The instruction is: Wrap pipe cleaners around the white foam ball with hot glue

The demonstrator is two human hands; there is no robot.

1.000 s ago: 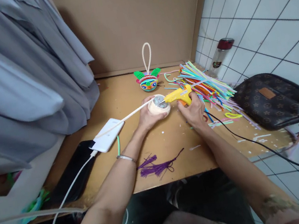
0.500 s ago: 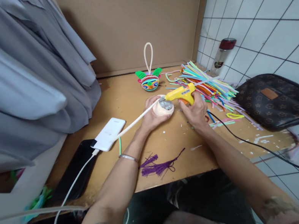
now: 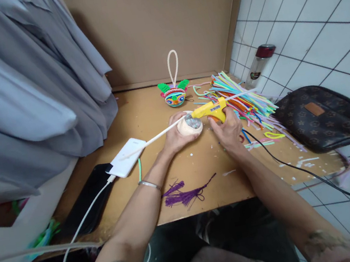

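Note:
My left hand [image 3: 177,136] is closed around a small cream round piece [image 3: 191,128] with a greyish, shiny opening facing up. A long cream pipe cleaner [image 3: 157,136] runs from the rim of this piece out to the left, passing over the white power bank. In my right hand [image 3: 229,128] is a yellow hot glue gun [image 3: 208,110], its nozzle pointing left at the opening's upper edge. A clear glue stick [image 3: 239,94] juts from its back end. Behind both hands sits a colourful animal-head ornament [image 3: 175,96] with green ears and a cream loop.
Purple tassels [image 3: 186,194] lie near the front edge. At right are many coloured pipe cleaners [image 3: 244,98], a bottle [image 3: 258,64], a brown handbag [image 3: 325,118] and a black cord [image 3: 282,161]. A white power bank [image 3: 126,162] and black phone [image 3: 89,200] lie left.
The free left end of the cream pipe cleaner has shifted slightly. Both hands and the glue gun have moved a touch leftward, keeping nearly the same pose.

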